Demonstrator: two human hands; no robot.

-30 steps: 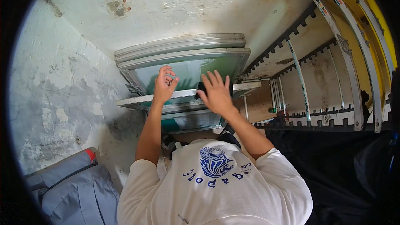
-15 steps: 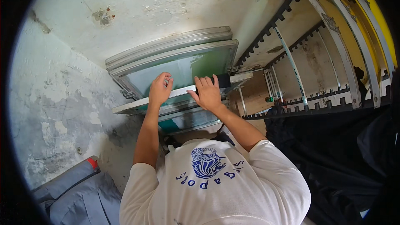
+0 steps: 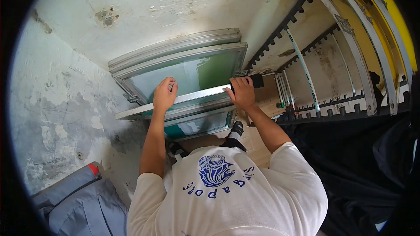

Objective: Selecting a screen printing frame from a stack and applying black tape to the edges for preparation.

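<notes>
Gripping the metal screen frame point(image 3: 192, 98), left hand point(image 3: 164, 96) and right hand point(image 3: 240, 94) close over its top rail.

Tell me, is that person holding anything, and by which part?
Yes. Both hands grip the top rail of a metal-framed screen: the left hand near the rail's middle, the right hand near its right end, fingers curled over the edge.

The floor point(image 3: 258, 146) below me is light wood boarding, visible only in a narrow strip between the wall and the black cloth point(image 3: 363, 166). The stack of metal-framed screens point(image 3: 188, 67) stands on edge on it, leaning against the stained wall point(image 3: 175, 4). My 2 black shoes point(image 3: 236, 127) rest on the boards just beside the lowest frame. The slotted rack point(image 3: 332, 105) stands to the right.
</notes>
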